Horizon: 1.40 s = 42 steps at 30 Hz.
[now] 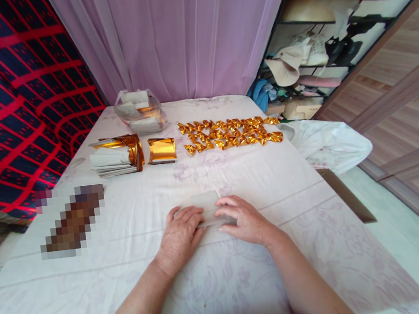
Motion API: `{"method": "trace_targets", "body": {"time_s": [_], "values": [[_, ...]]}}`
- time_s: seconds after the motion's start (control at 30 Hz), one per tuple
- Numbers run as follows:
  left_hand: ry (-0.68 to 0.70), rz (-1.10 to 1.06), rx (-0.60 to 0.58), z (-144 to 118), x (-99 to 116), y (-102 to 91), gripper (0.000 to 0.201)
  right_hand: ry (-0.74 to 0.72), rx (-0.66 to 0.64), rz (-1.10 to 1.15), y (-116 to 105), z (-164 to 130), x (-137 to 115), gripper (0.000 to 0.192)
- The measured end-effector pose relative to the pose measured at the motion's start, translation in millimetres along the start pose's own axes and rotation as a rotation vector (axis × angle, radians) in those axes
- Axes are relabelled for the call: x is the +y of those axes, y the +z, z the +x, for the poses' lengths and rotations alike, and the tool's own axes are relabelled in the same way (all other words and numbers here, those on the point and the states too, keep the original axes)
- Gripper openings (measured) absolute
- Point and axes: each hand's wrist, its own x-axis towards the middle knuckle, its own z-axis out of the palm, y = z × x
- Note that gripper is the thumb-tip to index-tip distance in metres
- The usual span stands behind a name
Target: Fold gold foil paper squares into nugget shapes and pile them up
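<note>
A pale sheet of paper, its white side up and its near part bent over, lies on the cloth in front of me. My left hand rests over its left part, fingers on top and thumb along the near edge. At the right end, my right hand grips the sheet between curved fingers and thumb. Both hands hide parts of the paper. Farther off are a small stack of gold foil sheets and several folded gold foil pieces set out in rows.
A larger pile of foil-backed paper lies at the left, before a clear plastic bag of more sheets. A blurred brown patch is near the left edge. A white bag sits beyond the right edge, below a shelf rack.
</note>
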Motion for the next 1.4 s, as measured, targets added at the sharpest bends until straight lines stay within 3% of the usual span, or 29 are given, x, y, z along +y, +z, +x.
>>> {"method": "trace_targets", "body": {"time_s": [0.1, 0.43, 0.67, 0.9, 1.4], "values": [[-0.001, -0.022, 0.005, 0.6, -0.4, -0.5, 0.012, -0.003, 0.048, -0.002, 1.5, 1.1, 1.2, 0.014], [-0.056, -0.057, 0.085, 2.9, -5.3, 5.4, 0.021, 0.092, 0.138, -0.111, 10.0, 5.8, -0.2, 0.017], [0.016, -0.021, 0.189, 1.9, -10.1, 13.2, 0.036, 0.191, 0.178, -0.156, 17.0, 9.7, -3.6, 0.013], [0.077, 0.049, 0.237, 2.0, -12.5, 12.9, 0.030, 0.229, 0.208, -0.204, 20.3, 11.3, -3.9, 0.015], [0.111, 0.112, 0.140, 1.9, -10.9, 12.9, 0.026, 0.285, 0.297, -0.238, 27.7, 12.1, -6.5, 0.008]]}}
